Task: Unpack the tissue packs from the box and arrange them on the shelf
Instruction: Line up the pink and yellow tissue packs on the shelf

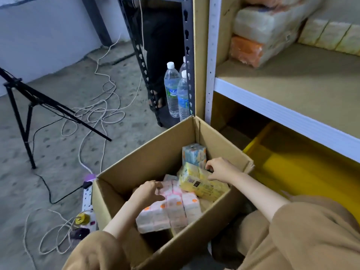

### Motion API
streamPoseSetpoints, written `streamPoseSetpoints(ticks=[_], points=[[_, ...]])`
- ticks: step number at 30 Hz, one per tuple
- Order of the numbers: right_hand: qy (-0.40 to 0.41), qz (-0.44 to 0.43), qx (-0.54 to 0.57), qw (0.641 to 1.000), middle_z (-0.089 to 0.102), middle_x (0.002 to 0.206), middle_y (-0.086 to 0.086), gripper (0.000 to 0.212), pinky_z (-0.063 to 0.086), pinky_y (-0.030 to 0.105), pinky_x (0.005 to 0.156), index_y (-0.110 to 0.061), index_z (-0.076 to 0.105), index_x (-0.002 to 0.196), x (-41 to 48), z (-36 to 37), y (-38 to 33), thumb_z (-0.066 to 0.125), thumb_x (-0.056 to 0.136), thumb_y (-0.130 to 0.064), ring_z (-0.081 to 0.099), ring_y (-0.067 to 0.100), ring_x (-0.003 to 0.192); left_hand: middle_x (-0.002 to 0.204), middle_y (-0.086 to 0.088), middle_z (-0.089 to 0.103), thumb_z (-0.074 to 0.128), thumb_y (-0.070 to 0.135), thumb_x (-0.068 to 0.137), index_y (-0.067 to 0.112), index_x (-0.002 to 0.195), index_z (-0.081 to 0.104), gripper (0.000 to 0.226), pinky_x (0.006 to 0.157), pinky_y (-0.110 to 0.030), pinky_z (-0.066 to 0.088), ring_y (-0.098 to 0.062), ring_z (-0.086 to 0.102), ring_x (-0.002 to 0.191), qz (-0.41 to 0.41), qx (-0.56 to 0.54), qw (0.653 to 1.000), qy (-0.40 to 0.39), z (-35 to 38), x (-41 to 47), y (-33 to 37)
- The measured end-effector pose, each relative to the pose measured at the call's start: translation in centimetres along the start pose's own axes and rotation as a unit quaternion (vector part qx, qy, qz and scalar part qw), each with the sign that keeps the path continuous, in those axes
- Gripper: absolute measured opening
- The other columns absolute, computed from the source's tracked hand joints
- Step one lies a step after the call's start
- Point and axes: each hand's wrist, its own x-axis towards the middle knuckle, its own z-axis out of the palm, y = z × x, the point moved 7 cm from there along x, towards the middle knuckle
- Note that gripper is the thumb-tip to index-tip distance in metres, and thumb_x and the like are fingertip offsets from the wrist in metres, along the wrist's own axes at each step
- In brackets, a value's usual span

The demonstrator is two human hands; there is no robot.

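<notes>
An open cardboard box [136, 164] stands on the floor in front of me. Inside lie a pink tissue pack [171, 211], a yellow tissue pack [200, 184] and, at the back corner, a blue tissue pack [193, 153] standing upright. My left hand [148, 191] reaches into the box and curls its fingers on the top edge of the pink pack. My right hand [220, 169] pinches the upper edge of the yellow pack. The wooden shelf [292, 80] with a white front rail is at the right, above the box.
Wrapped tissue bundles [261, 34] sit at the back of the shelf. A yellow bin [292, 162] sits under the shelf. Water bottles [172, 88] stand by a black rack post. Cables, a power strip [86, 197] and a tripod [23, 106] lie left.
</notes>
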Motion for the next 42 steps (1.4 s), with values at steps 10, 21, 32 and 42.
streamPoseSetpoints(ticks=[10,21,32,42], points=[[-0.083,0.009,-0.033,0.996,0.047,0.135,0.015,0.064,0.044,0.036,0.100,-0.003,0.046,0.126,8.2,5.9,0.4,0.078,0.074,-0.023,0.046,0.030,0.125,0.139,-0.004,0.048,0.068,0.047,0.074,0.022,0.135,0.045,0.070,0.101,-0.035,0.047,-0.021,0.052,0.122,-0.049,-0.031,0.989,-0.136,6.4,5.6,-3.9],[-0.112,0.014,-0.024,0.993,0.028,0.144,0.014,0.098,0.033,0.037,0.111,-0.001,0.022,0.141,10.4,8.9,1.0,0.081,0.067,-0.026,0.027,0.028,0.138,0.141,0.000,0.044,0.081,0.046,0.059,0.034,0.142,0.029,0.099,0.108,-0.040,0.040,-0.021,0.043,0.127,-0.002,-0.061,0.966,-0.252,9.1,4.8,-1.6],[-0.101,-0.010,0.005,0.995,0.045,0.125,0.010,0.070,0.045,0.032,0.085,-0.011,0.037,0.112,9.2,7.4,0.7,0.084,0.062,-0.023,0.050,0.024,0.115,0.142,0.002,0.045,0.080,0.031,0.068,0.032,0.141,0.030,0.088,0.110,-0.039,0.034,-0.022,0.039,0.133,-0.038,-0.157,0.948,-0.275,8.7,2.8,0.4],[0.096,0.095,0.064,0.989,0.039,0.135,0.019,0.094,0.038,0.037,0.104,0.001,0.029,0.130,8.2,2.9,0.4,0.085,0.061,-0.029,0.042,0.032,0.125,0.120,-0.005,0.059,0.081,0.051,0.054,0.017,0.121,0.049,0.081,0.089,-0.035,0.048,-0.025,0.057,0.108,-0.118,0.016,0.989,-0.087,-4.1,0.3,-3.2]])
